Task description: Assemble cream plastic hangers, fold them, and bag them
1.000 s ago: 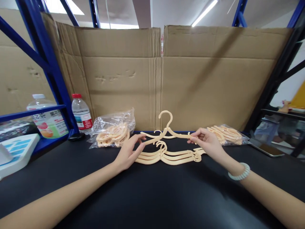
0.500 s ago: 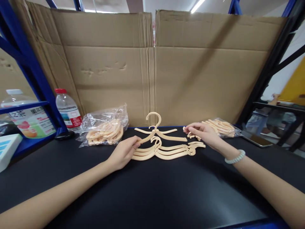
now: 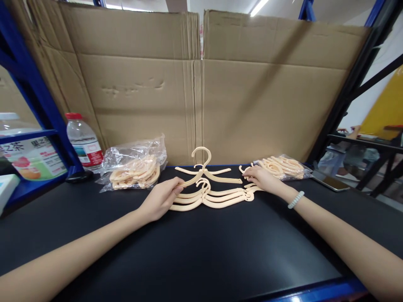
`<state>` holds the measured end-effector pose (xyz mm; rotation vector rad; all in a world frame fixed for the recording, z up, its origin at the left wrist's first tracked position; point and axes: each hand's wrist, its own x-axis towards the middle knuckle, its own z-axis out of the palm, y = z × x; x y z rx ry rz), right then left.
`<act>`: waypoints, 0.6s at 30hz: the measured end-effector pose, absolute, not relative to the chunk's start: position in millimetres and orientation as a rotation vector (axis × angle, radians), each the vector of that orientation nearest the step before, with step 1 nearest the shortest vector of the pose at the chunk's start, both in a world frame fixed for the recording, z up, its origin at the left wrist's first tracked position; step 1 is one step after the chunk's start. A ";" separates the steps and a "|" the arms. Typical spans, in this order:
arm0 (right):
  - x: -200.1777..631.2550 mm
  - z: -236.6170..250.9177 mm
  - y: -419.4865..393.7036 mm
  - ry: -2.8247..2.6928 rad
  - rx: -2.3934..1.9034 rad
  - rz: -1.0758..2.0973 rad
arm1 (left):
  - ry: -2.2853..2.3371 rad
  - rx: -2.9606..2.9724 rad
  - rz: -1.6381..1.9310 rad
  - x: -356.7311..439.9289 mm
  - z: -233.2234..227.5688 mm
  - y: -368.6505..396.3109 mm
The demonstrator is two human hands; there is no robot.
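My left hand [image 3: 162, 197] pinches the left arm of a cream plastic clothes hanger [image 3: 218, 179], whose hook points toward the cardboard. Just nearer to me lies a row of several matching hangers [image 3: 225, 200], nested together, with a small curved end piece [image 3: 250, 193] at their right tips. Behind the held hanger another hanger [image 3: 222, 171] lies partly covered. My right hand [image 3: 262, 178] is lowered over small loose cream pieces [image 3: 242, 170] on the right, fingers bent and drawn together. Whatever sits between those fingertips is hidden.
Clear bags of cream hanger parts lie at left [image 3: 135, 172] and right [image 3: 283, 167]. A phone [image 3: 330, 182] rests beside the right bag. Cardboard [image 3: 141, 92] walls off the back of the black table [image 3: 201, 251]. A red-capped bottle [image 3: 83, 140] stands at left by the blue frame.
My right hand has come down onto the small loose pieces and its fingers have closed in. My left hand keeps its hold on the hanger. The view has shifted slightly.
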<state>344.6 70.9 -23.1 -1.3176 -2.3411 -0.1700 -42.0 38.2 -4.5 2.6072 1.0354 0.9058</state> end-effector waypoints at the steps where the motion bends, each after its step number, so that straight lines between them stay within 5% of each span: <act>1: 344.6 -23.0 71.3 -2.336 -1.319 -0.162 | 1.034 2.606 0.907 -42.1 -4.5 38.3; 18: 339.2 -18.0 63.8 -2.277 -1.308 -0.039 | 1.044 2.612 0.908 -41.8 -3.4 36.8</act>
